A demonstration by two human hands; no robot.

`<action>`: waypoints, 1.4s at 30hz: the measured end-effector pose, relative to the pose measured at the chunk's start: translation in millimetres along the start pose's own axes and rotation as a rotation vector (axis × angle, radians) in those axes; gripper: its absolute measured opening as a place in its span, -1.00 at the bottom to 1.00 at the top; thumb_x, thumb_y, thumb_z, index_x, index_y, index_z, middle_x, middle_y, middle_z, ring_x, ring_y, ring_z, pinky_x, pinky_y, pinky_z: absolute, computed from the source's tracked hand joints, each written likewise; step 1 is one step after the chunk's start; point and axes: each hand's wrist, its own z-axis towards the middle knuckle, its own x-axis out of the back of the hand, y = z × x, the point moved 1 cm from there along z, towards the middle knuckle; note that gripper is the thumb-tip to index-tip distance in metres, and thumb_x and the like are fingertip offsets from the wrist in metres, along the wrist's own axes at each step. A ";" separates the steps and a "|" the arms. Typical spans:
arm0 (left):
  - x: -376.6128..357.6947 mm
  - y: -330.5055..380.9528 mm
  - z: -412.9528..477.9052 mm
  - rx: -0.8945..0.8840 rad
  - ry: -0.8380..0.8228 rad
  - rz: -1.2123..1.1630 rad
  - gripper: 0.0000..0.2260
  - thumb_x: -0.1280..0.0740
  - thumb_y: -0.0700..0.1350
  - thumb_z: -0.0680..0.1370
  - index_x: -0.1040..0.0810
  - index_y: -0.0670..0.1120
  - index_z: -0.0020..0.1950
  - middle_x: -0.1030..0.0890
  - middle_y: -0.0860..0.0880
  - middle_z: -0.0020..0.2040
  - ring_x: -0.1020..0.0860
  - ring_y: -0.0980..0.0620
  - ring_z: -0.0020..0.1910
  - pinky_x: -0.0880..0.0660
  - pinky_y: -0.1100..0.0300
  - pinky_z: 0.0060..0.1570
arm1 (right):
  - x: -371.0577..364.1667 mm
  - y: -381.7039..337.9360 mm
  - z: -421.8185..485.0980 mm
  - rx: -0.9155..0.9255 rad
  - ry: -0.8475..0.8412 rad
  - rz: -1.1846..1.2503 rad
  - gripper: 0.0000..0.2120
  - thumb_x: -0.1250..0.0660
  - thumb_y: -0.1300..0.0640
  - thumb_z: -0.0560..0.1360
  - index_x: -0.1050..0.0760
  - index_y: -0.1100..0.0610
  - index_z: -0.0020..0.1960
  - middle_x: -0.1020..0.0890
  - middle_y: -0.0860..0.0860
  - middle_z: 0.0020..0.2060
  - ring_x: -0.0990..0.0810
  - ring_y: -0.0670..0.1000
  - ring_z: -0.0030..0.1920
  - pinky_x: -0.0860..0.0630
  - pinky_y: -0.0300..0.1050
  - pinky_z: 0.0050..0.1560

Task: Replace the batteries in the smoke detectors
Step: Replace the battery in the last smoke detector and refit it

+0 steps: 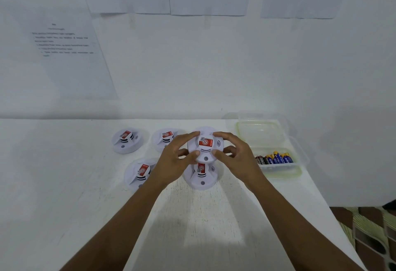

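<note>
I hold a white round smoke detector (205, 145) with a red label above the table, face toward me. My left hand (177, 159) grips its left rim with thumb and fingers curled round it. My right hand (237, 155) grips its right rim the same way. Directly under it a second detector (201, 176) lies on the table. Three more detectors lie to the left: one at the far left (128, 140), one behind my left hand (165, 139), one nearer me (139, 173). Several batteries (274, 159) lie in a clear plastic box.
The clear plastic box (297, 172) sits at the right with its lid (260, 131) open toward the wall. The white table (64, 185) meets a white wall carrying printed sheets (70, 56). The table's right edge drops to a patterned floor (368, 232).
</note>
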 end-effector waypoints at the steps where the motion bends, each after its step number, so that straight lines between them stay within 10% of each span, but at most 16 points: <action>1: 0.3 0.1 1.0 0.000 0.004 0.012 -0.60 -0.40 -0.15 0.52 -0.47 0.08 0.33 -0.57 0.01 0.27 -0.62 0.00 0.15 -0.63 0.07 0.00 | -0.3 0.8 1.2 0.000 0.001 -0.003 -0.63 -0.46 0.14 0.49 -0.53 -0.07 0.27 -0.57 -0.09 0.22 -0.66 0.02 0.00 -0.64 -0.13 -0.07; 42: 10.1 -47.6 64.5 0.016 0.019 0.161 -0.58 -0.42 -0.08 0.53 -0.46 0.04 0.38 -0.55 0.01 0.28 -0.59 0.02 0.17 -0.60 0.11 0.09 | -12.5 40.9 59.0 -0.061 0.070 -0.007 -0.59 -0.47 0.20 0.46 -0.55 -0.10 0.25 -0.57 -0.14 0.22 -0.65 -0.04 0.04 -0.64 0.02 0.04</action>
